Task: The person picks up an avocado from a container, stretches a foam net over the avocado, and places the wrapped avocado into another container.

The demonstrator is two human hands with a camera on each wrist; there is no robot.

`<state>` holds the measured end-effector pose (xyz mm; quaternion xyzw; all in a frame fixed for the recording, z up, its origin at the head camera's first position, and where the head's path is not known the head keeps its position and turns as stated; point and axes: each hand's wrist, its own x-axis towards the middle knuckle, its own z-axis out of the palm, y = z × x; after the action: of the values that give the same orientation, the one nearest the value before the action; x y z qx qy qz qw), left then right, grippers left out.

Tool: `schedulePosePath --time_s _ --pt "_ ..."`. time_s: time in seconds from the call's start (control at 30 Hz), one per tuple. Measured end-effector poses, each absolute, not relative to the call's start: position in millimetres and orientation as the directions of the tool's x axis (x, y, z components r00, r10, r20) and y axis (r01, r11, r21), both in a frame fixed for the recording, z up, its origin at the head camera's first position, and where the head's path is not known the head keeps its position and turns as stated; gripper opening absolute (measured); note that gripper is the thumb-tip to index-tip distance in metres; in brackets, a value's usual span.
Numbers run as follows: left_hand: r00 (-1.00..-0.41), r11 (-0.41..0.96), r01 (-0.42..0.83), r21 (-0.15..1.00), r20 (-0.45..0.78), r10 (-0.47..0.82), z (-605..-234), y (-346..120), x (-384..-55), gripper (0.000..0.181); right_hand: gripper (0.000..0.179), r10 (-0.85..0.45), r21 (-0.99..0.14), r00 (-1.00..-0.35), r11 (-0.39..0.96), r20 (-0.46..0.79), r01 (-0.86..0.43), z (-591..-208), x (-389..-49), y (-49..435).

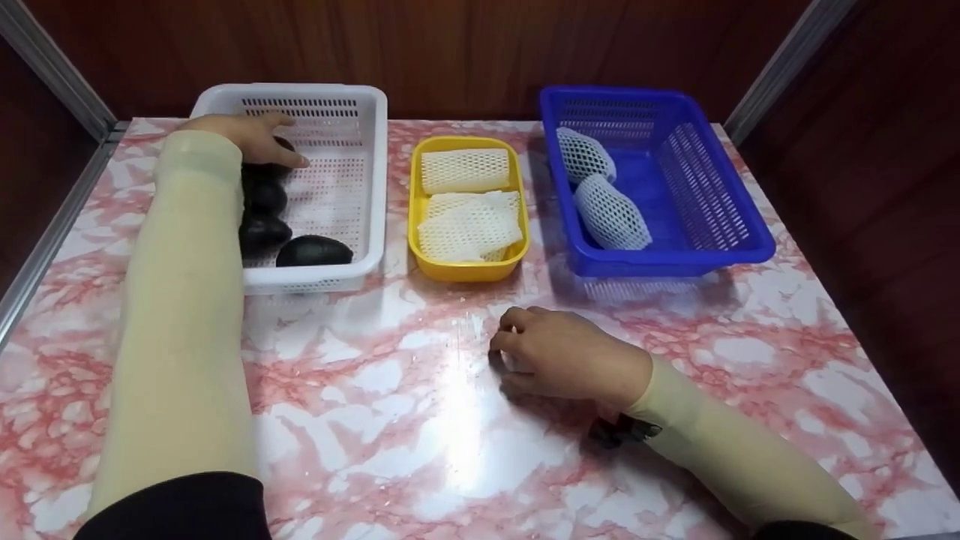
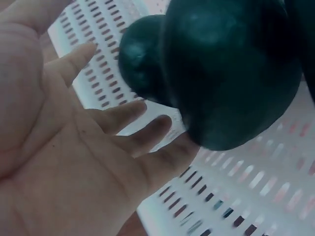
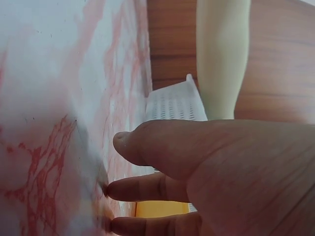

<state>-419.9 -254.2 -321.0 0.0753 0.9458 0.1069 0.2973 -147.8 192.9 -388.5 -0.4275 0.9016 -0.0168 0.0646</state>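
Note:
My left hand [image 1: 244, 137] reaches into the back left of the white basket [image 1: 377, 180], over a row of dark green avocados [image 1: 266, 197]. In the left wrist view its fingers are spread and hold nothing; a fingertip lies against or just beside a large avocado [image 2: 231, 73]. Another avocado [image 1: 315, 250] lies at the basket's front. My right hand [image 1: 574, 356] rests on the table with loosely bent fingers and nothing in them. In the right wrist view, fingertips [image 3: 114, 189] touch the tabletop.
A yellow tray [image 1: 469, 271] in the middle holds white foam net sleeves [image 1: 471, 225]. To its right, a blue basket [image 1: 675, 259] contains two pieces in foam nets [image 1: 613, 214] along its left side. A wooden panel [image 1: 465, 60] stands behind the marbled table [image 1: 360, 450].

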Motion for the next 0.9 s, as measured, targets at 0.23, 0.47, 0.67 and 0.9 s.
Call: schedulePosePath --time_s 0.23,0.47,0.67,0.9 --pt "-0.823 0.98 0.129 0.154 -0.534 0.192 -316.9 -244.1 -401.3 0.092 0.032 -0.774 -0.088 -0.627 0.634 -0.089 -0.769 -386.8 -146.8 194.1" --pt "-0.863 0.973 0.173 0.152 -0.453 0.224 -322.3 -244.5 -399.6 0.071 0.033 -0.78 -0.076 -0.621 0.626 -0.077 -0.776 -388.2 -148.2 191.5" --pt "-0.88 0.964 0.177 0.201 -0.405 0.246 -311.7 -246.3 -398.3 0.069 0.032 -0.785 -0.069 -0.615 0.619 -0.069 -0.782 -388.8 -151.5 187.8" --pt "-0.88 0.95 0.229 0.211 -0.372 0.295 -283.7 -225.3 -377.7 0.072 0.034 -0.78 -0.062 -0.619 0.625 -0.088 -0.779 -391.3 -157.6 186.4"
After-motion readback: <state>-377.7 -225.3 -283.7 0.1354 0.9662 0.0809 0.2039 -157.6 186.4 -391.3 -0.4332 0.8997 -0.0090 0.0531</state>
